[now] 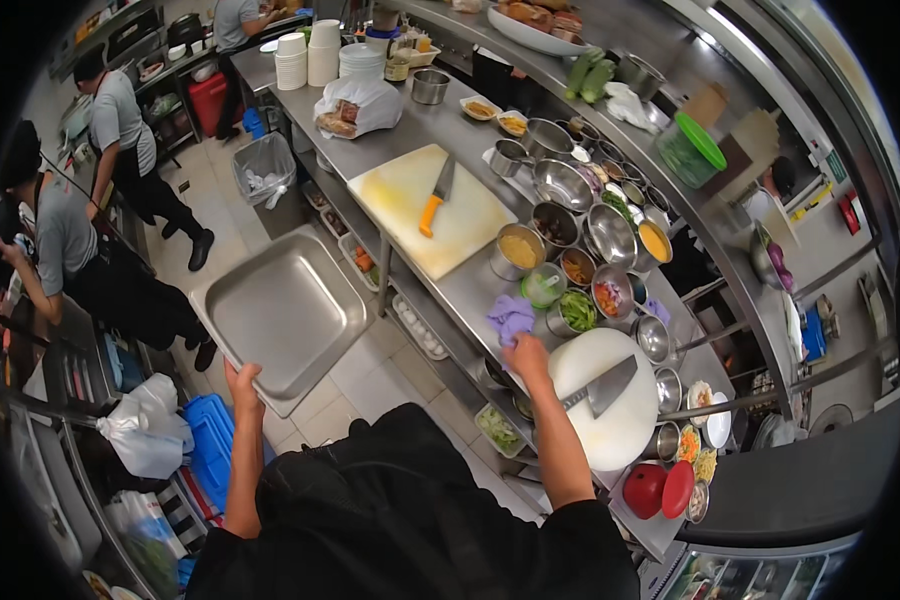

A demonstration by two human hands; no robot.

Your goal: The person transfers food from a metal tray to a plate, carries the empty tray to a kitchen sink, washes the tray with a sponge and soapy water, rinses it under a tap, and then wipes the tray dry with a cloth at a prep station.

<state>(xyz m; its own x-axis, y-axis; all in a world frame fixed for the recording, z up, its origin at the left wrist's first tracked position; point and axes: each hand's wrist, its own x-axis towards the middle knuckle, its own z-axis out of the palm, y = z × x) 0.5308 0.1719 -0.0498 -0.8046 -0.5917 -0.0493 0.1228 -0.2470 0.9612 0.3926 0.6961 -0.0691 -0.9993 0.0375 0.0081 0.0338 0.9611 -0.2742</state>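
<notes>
My left hand [244, 391] grips one corner of a deep stainless-steel pan [289, 315], held above the tiled floor beside the counter. Nothing lies inside the pan. At the counter's near edge my right hand [526, 358] has its fingers on a crumpled purple cloth [511, 318]. Just right of that hand lies a round white cutting board [604, 420], with a cleaver [613, 386] resting on it. A rectangular cutting board [412, 202], stained yellow, bears a chef's knife with an orange handle [433, 214].
Metal bowls and tubs of cut food, such as green peppers [577, 310], crowd the counter's far side. A lined trash bin [265, 176] stands beyond the pan. Two people in dark aprons [124, 135] work at left. Eggs [418, 327] sit on the lower shelf.
</notes>
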